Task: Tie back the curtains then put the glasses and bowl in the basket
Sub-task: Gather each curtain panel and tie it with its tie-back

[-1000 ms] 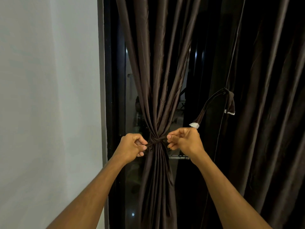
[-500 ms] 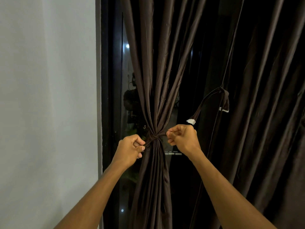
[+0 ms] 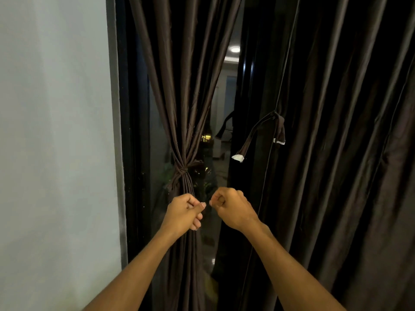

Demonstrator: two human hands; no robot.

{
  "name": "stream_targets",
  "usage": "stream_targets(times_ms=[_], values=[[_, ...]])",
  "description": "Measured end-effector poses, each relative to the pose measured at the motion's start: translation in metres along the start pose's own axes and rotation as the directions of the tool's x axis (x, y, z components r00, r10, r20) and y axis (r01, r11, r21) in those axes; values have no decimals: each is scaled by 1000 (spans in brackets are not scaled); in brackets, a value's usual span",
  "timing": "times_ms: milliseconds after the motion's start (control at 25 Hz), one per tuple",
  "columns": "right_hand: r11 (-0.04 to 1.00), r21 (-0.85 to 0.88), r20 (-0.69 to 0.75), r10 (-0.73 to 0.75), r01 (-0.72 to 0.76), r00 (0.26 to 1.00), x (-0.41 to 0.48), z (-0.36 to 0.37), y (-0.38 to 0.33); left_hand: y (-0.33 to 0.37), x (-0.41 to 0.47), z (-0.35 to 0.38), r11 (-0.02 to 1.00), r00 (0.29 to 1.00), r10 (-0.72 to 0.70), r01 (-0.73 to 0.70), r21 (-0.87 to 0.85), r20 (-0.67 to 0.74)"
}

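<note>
The left dark brown curtain (image 3: 179, 97) is gathered into a bundle, and a tie-back knot (image 3: 182, 171) in the same fabric cinches it. My left hand (image 3: 183, 214) hovers just below the knot in front of the bundle, fingers curled, with nothing visible in it. My right hand (image 3: 234, 211) is level with it to the right, also curled and empty. The right curtain (image 3: 336, 153) hangs loose. Its tie-back strap (image 3: 253, 135) dangles from the curtain's edge, white tips showing. No glasses, bowl or basket are in view.
A pale wall (image 3: 56, 142) fills the left side, ending at the dark window frame (image 3: 132, 131). Between the curtains, the glass (image 3: 221, 131) reflects a lit room. The right curtain fills everything to the right.
Both hands have let go of the tie ends and dropped below the knot, which now sits tight by itself. The view has shifted closer and lower.
</note>
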State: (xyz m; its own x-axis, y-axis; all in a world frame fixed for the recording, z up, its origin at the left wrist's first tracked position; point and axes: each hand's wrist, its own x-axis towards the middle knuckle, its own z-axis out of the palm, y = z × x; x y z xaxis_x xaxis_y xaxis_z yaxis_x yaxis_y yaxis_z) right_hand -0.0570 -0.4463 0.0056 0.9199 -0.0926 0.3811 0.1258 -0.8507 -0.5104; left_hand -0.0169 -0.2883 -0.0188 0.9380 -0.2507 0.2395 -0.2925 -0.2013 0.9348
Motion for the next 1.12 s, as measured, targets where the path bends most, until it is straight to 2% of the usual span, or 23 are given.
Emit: stream_targets(times_ms=[240,440,720,960,1040,1120], values=[[1000,26,42,-3,2,999,-30,-41,65,31,-5,74,994,1000,7,-6,108,-6],[997,63,-12,44,-43,999,-45,-81,113,55,-5,130,988,1000,25,-23,151,-10],[985,148,-288,128,-88,949,-34,-132,143,101,25,171,974,992,126,-118,192,-28],[989,131,-590,132,-67,797,7,-171,151,152,74,173,944,943,289,-252,212,-165],[989,126,-605,142,-83,783,21,-183,151,171,92,172,938,924,317,-273,213,-214],[987,143,-579,148,-79,802,38,-191,151,186,111,173,943,927,314,-279,184,-205]])
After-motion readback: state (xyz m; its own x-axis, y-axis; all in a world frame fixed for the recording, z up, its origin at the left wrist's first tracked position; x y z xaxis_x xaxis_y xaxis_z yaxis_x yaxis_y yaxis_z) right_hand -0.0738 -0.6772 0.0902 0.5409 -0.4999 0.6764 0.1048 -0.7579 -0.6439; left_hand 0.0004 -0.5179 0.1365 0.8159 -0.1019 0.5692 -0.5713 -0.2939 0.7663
